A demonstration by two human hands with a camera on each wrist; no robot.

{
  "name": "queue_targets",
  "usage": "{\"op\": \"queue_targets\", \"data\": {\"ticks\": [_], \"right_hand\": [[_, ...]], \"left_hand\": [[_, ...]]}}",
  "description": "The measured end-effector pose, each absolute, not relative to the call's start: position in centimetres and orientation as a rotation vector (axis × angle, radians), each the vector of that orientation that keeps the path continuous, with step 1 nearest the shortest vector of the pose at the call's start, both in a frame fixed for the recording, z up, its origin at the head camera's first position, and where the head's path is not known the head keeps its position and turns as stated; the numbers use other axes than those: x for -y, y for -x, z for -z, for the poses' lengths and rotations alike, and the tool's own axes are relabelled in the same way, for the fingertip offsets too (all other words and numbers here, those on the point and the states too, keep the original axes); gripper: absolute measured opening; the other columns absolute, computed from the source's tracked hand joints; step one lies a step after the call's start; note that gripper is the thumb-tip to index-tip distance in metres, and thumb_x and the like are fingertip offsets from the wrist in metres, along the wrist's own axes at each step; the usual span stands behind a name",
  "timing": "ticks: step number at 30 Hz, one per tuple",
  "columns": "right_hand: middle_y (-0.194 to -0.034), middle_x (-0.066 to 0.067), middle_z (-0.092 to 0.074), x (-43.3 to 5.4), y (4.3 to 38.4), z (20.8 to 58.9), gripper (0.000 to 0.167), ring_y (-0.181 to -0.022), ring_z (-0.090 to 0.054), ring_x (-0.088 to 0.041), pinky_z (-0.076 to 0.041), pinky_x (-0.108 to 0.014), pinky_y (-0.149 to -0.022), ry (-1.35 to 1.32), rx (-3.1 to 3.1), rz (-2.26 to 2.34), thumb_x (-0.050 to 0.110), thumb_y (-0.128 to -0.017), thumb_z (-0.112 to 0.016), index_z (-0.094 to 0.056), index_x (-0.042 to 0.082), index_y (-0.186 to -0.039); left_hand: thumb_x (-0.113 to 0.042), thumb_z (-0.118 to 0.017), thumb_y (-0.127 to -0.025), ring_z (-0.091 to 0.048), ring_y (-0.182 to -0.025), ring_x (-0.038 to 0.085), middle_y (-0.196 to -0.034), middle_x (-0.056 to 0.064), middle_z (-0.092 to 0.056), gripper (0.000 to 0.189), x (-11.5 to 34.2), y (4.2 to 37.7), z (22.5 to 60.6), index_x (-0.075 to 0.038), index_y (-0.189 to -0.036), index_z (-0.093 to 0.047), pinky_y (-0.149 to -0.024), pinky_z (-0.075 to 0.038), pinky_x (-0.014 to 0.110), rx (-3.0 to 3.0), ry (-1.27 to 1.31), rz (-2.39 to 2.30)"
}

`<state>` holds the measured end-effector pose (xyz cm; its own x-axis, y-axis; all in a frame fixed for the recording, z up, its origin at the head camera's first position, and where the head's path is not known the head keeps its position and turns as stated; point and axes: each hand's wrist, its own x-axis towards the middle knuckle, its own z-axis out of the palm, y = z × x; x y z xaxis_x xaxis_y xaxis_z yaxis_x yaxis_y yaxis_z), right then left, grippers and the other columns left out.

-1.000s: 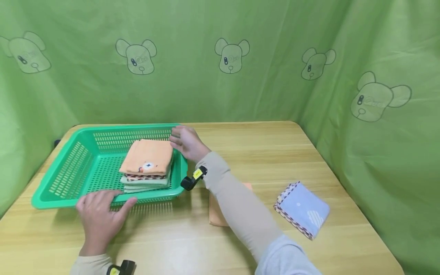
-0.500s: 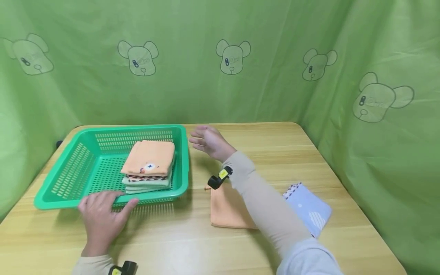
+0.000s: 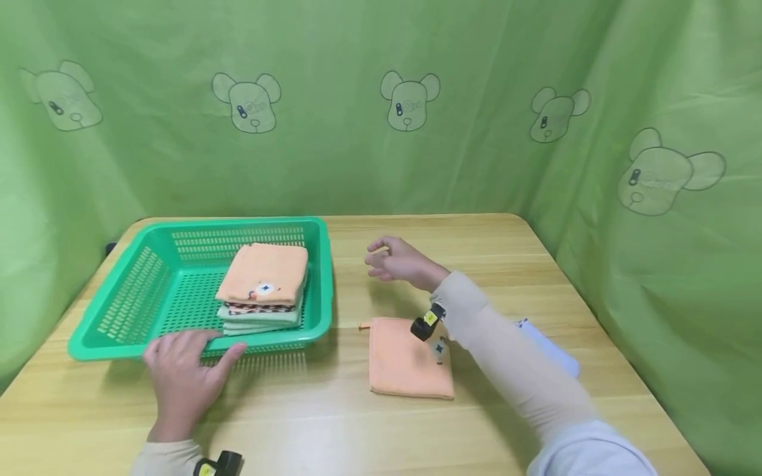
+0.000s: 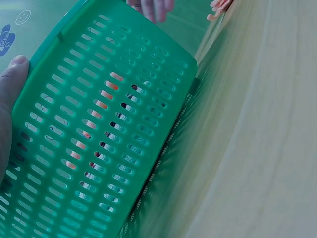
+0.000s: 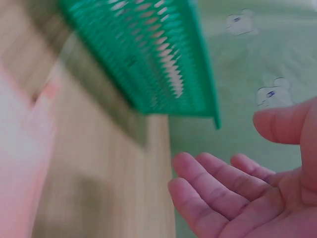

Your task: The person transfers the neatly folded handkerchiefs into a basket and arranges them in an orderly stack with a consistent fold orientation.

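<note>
My left hand [image 3: 183,383] grips the near rim of a green perforated plastic basket [image 3: 327,291], fingers over the edge and thumb outside it. Inside the basket's right part lies a stack of folded towels: an orange towel [image 3: 274,264] with an animal face on top, a dark-patterned one and pale green towels [image 3: 262,324] beneath. To the right of the basket my right hand [image 3: 405,260] hovers above the table, bare-palmed with fingers loosely bent in the right wrist view. A second folded orange towel [image 3: 405,370] lies below my right wrist, its hanging loop pointing left.
A folded blue towel [image 3: 553,350] lies at the table's right side, partly hidden behind my right forearm. The wooden table [image 3: 309,423] meets a green curtain [image 3: 333,165] printed with bear heads at the back and sides.
My right hand has left the basket's right rim and moved rightward, uncovering the orange towel on the table and covering part of the blue one. The left hand stays on the rim.
</note>
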<state>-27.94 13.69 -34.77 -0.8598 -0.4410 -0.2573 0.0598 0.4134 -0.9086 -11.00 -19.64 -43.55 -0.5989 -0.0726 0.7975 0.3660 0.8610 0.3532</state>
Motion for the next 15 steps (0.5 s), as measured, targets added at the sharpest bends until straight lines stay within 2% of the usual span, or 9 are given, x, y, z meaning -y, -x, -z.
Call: {"op": "queue_targets", "data": {"ticks": [6, 15], "right_hand": [[-0.129, -0.026, -0.055, -16.0, 27.9, 36.3, 0.043, -0.114, -0.056, -0.038, -0.043, -0.049, -0.098, 0.364, -2.277, 1.235, 0.013, -0.098, -0.056, -0.042, -0.005, -0.135], [-0.110, -0.014, -0.063, -18.2, 27.8, 37.6, 0.043, -0.101, -0.062, -0.028, -0.048, -0.042, -0.090, 0.502, -2.353, 0.957, 0.008, -0.091, -0.066, -0.049, -0.006, -0.127]], "left_hand": [[-0.080, -0.042, -0.082, -0.053, -0.080, 0.041, -0.083, 0.019, -0.067, 0.083, 19.6, 11.0, 43.6, -0.001, -0.083, -0.067, -0.084, -0.024, 0.061, 2.139, 0.211, 0.634], [-0.080, -0.044, -0.082, -0.053, -0.078, 0.039, -0.080, 0.018, -0.067, 0.082, 19.6, 11.3, 43.8, -0.001, -0.081, -0.067, -0.081, -0.025, 0.059, 2.091, 0.224, 0.614]]}}
